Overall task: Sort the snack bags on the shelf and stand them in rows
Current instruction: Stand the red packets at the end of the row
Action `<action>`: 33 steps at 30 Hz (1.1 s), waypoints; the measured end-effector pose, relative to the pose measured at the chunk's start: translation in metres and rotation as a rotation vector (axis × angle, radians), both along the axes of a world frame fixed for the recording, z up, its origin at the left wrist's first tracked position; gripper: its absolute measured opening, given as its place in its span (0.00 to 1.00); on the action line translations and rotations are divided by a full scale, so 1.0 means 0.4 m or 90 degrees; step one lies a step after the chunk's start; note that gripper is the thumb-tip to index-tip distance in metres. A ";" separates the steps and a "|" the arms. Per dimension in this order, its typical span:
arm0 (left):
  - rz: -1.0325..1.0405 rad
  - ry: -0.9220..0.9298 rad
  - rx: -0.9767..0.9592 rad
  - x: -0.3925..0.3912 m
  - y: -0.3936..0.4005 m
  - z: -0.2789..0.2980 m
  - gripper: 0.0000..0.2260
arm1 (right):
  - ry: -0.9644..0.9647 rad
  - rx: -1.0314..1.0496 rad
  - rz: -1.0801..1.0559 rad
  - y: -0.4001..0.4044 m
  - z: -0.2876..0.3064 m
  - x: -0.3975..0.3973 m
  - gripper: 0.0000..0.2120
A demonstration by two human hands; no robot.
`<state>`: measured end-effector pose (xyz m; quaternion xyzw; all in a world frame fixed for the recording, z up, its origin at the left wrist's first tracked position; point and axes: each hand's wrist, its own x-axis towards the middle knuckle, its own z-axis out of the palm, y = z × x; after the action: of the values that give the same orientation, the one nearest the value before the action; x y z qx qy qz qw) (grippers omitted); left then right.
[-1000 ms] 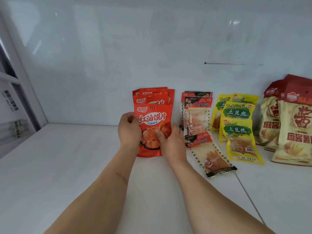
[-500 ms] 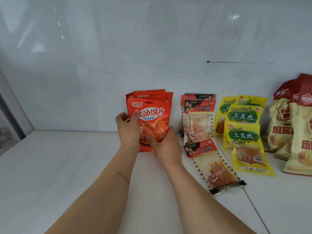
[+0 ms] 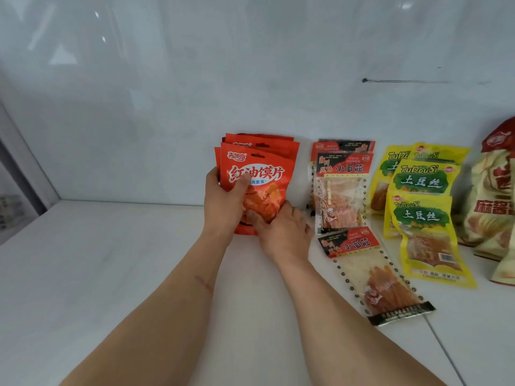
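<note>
Left hand [image 3: 223, 201] grips front red bag [image 3: 257, 188], thumb across face; right hand [image 3: 281, 232] pinches its lower edge. Bag upright on shelf [image 3: 125, 260] against red row. You seat base flat, square it, release gently.

Red bag [image 3: 260, 174] reads 红油馍片; yellow bags [image 3: 423, 176] read TuDouSi 土豆丝; clear packets [image 3: 345, 165] read 小面筋.

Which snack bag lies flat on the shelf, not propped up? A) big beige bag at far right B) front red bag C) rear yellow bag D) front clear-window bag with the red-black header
D: the front clear-window bag lies flat on the shelf, while the bags behind it lean upright.
</note>
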<state>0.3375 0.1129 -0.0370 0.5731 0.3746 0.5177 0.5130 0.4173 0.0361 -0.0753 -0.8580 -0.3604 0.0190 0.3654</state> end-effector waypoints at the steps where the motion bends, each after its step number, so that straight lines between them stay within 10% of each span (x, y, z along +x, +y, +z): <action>1: -0.002 0.011 0.005 -0.001 0.001 -0.004 0.22 | -0.001 -0.001 0.000 0.001 -0.001 0.000 0.39; 33: 0.060 0.123 0.012 -0.054 -0.025 -0.009 0.27 | 0.062 0.058 0.050 -0.077 0.032 -0.038 0.41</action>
<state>0.3160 0.1027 -0.0405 0.6066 0.4441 0.4873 0.4442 0.4020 0.0051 -0.0626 -0.8238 -0.3760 0.0585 0.4203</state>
